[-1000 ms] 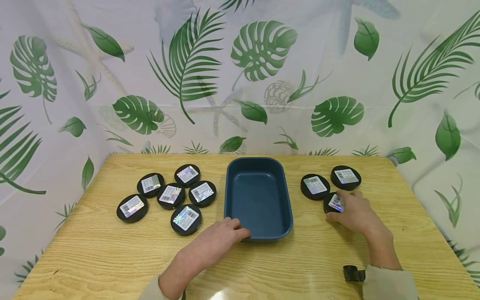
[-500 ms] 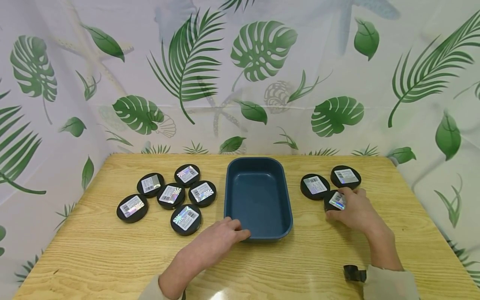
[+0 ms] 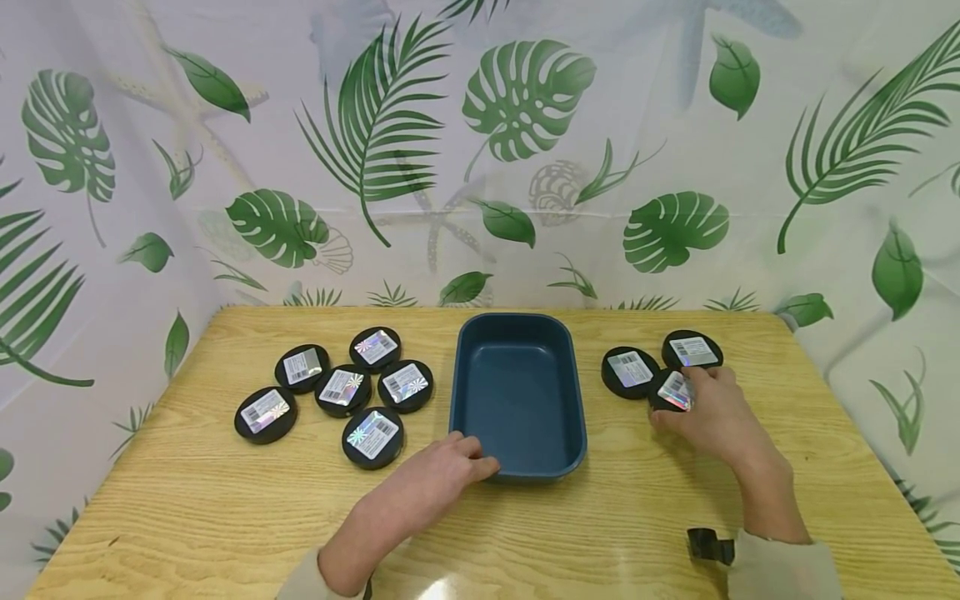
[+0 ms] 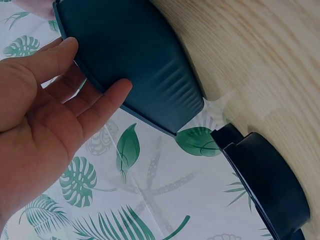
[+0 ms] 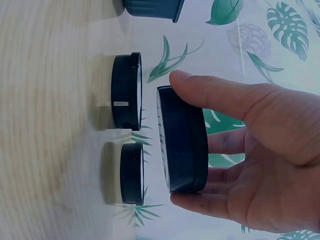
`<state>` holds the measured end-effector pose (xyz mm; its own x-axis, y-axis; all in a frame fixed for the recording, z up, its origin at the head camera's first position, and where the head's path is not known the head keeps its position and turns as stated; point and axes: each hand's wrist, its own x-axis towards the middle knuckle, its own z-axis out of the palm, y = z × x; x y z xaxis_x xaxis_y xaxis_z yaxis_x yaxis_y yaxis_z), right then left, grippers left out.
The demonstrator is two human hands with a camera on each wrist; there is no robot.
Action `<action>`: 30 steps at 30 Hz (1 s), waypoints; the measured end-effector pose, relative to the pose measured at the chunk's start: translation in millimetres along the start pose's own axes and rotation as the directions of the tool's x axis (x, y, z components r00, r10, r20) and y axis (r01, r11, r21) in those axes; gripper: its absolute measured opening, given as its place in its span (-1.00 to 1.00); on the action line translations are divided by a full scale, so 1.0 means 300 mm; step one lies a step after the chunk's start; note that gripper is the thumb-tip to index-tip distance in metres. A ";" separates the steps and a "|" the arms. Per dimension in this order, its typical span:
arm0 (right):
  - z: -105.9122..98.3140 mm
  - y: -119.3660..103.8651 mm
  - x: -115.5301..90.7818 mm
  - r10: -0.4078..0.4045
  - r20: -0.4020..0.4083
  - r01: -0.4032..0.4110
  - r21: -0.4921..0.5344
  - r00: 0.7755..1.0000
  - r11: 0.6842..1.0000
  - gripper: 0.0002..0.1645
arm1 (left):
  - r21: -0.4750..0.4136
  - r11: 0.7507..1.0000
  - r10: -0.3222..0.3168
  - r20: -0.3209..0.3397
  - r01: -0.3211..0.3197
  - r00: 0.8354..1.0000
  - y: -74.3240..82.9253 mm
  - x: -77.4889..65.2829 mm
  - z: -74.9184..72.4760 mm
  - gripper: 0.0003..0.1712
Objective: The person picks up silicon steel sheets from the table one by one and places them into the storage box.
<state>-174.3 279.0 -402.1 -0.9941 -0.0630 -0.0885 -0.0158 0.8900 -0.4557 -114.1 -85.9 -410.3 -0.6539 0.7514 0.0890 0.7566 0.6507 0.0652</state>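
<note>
A dark blue rectangular tray (image 3: 517, 408) stands mid-table. My left hand (image 3: 446, 471) grips its near-left corner; in the left wrist view fingertips (image 4: 122, 90) press the outer wall while other fingers go behind the rim. My right hand (image 3: 716, 417) holds a round black flat case (image 3: 672, 390) between thumb and fingers. Its label, white and shiny, faces up and is slightly tilted. In the right wrist view the held case (image 5: 182, 140) is off the table, apart from two similar cases. Those are a left one (image 3: 630, 372) and a rear one (image 3: 692, 350).
Left of the tray, several more labelled black cases (image 3: 372, 437) lie in a loose group. A black strap-like piece (image 3: 708, 546) is by the right sleeve (image 3: 783, 568). A leaf-patterned cloth (image 3: 480, 167) hangs behind the wooden table (image 3: 600, 533).
My right hand has raised its black case off the table and tipped it a little, moving slightly away from me. The left hand has stayed on the tray's corner.
</note>
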 end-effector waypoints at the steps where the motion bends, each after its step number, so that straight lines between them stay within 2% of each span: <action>1: -0.001 -0.003 0.000 -0.005 -0.007 0.005 -0.003 1.000 1.000 0.09 | 0.003 1.000 0.000 0.000 0.000 1.000 0.000 0.000 0.000 -0.63; 9: -0.005 -0.018 0.000 -0.059 -0.065 0.057 -0.026 0.996 0.998 0.02 | 0.002 1.000 0.000 0.006 0.000 1.000 -0.002 0.001 0.002 -0.65; 19: -0.011 -0.035 0.003 -0.042 -0.077 0.044 0.021 0.996 0.999 0.06 | 0.000 1.000 0.000 0.004 0.000 1.000 -0.003 0.002 0.001 -0.63; 30: -0.002 -0.044 0.010 -0.091 -0.116 0.098 0.061 0.989 0.993 -0.02 | -0.011 1.000 -0.010 0.017 0.010 1.000 -0.005 0.000 0.000 -0.61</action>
<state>-177.1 267.2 -395.9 -0.9943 -0.0907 0.0563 -0.1068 0.8500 -0.5158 -115.2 -86.9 -410.4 -0.6614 0.7467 0.0711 0.7500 0.6569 0.0771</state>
